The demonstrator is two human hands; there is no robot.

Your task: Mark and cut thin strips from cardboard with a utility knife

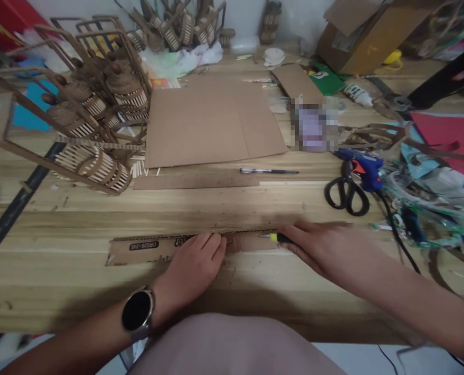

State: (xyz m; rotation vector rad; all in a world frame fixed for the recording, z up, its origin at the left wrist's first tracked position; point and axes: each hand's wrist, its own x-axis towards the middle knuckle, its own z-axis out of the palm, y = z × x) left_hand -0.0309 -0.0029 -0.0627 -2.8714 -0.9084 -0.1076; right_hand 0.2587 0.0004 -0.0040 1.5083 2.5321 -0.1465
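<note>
A long cardboard strip with printed black lettering lies across the near part of the table. My left hand, with a watch at its wrist, presses down on the strip's middle, fingers together and curled at its far edge. In my right hand is a craft knife with a black handle and a yellow collar. Its pointed blade lies over the right part of the strip, pointing left. Whether the blade touches the cardboard I cannot tell. My right fingers rest at the strip's right end, partly hiding it.
Beyond the strip lie a narrow cardboard piece, a pen and a large cardboard sheet. To the right are black-handled scissors and a blue glue gun with a cord. Cardboard-and-stick models crowd the left.
</note>
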